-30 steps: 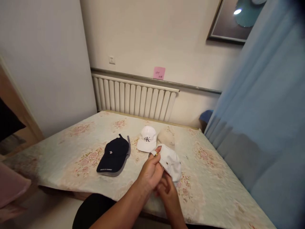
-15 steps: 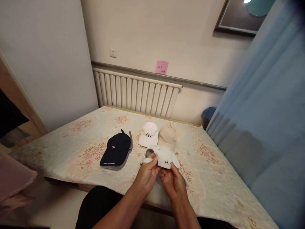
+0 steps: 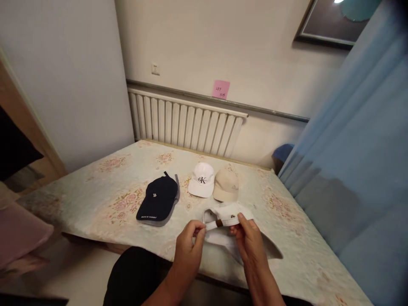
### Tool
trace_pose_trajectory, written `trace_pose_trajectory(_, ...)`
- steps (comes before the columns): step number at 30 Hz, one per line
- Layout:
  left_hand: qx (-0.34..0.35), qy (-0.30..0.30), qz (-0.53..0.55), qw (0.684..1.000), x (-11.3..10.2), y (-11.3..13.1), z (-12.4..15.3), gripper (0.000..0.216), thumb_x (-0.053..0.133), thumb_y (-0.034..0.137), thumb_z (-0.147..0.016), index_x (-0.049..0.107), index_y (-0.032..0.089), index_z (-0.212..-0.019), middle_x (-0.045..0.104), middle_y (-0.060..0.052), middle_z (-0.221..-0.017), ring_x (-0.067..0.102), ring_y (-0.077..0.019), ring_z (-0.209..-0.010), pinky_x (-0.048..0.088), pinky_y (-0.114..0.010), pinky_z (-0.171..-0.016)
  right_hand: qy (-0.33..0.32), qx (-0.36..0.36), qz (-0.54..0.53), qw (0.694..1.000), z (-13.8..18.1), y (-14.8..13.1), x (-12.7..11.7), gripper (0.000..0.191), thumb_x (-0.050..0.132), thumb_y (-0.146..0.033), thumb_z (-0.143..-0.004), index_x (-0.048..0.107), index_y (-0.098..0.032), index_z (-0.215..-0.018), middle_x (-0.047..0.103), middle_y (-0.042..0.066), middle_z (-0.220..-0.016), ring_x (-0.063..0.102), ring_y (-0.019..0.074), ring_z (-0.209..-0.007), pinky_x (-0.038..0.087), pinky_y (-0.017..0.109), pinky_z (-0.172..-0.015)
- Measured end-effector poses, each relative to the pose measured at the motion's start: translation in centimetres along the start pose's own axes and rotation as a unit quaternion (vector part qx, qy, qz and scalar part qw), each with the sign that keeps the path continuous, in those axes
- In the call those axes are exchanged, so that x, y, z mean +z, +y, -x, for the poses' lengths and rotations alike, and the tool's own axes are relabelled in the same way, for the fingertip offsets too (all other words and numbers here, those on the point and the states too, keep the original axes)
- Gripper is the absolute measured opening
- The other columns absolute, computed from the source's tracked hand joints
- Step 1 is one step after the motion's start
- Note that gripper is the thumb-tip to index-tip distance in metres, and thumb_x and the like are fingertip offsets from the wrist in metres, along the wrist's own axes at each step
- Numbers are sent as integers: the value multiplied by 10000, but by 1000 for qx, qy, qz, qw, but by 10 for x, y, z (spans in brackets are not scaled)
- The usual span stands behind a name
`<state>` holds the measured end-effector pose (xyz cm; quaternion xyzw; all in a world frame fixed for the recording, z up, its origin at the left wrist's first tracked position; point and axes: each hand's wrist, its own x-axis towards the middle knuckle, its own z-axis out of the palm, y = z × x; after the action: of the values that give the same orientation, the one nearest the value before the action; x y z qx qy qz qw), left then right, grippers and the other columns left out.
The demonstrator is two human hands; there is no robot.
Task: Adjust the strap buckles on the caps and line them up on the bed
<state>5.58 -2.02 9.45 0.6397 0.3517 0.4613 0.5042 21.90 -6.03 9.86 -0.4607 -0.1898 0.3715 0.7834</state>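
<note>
Broadly, flowered cloth (image 3: 102,204) spreads below the held cap (image 3: 225,210), radiator (image 3: 186,123) behind.

On the flat pale floral cloth (image 3: 95,191), the navy brimmed fabric cap (image 3: 158,199) lies left; the white brimmed fabric cap (image 3: 202,180) and beige brimmed fabric cap (image 3: 226,186) sit side by side to its right. Nearer is the off-white brimmed fabric cap (image 3: 227,210), perhaps clear of the cloth, bare left hand (image 3: 190,241) at its left end, bare right hand (image 3: 251,243) before its middle.
</note>
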Motion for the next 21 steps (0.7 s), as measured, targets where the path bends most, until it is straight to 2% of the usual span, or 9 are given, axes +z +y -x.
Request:
trace_pose_trajectory(3,53,1,-33,998,6,-5,-8,87,522,228,-799,605,202,-803,598,-34,-797,538,-185,-780,393,-277,-721,9,19,23,1000,1,11,-4,288,740,-385,-661,569,-159,-608,583,-21,-493,508,103,-460,415,231,-479)
trace_pose_trajectory(9,86,-25,-78,993,22,-38,-7,115,564,179,-757,629,219,-843,584,-53,-851,526,-218,-847,389,-319,-780,-16,50,20,998,10,39,-6,279,723,-391,-679,562,-166,-644,554,-45,-510,487,94,-458,400,229,-481)
trace_pose_trajectory(13,112,-32,-110,987,25,-46,-2,136,584,171,-742,627,225,-859,578,-59,-877,507,-227,-891,371,-330,-813,-39,58,14,997,13,51,-4,293,699,-397,-702,523,-181,-615,505,-66,-508,462,89,-461,386,231,-483)
trace_pose_trajectory(17,108,-24,-131,985,26,-50,-6,129,569,112,-687,587,214,-765,550,-33,-813,491,-200,-822,360,-302,-755,-43,71,18,996,12,57,-3,277,686,-402,-706,529,-186,-634,489,-69,-514,457,94,-472,375,228,-475)
trace_pose_trajectory(21,59,-7,-131,990,25,-58,-10,111,523,100,-652,484,200,-625,481,12,-666,444,-156,-681,320,-264,-647,-54,94,42,993,7,65,-3,266,669,-415,-704,537,-190,-656,519,-56,-540,478,104,-463,402,240,-481)
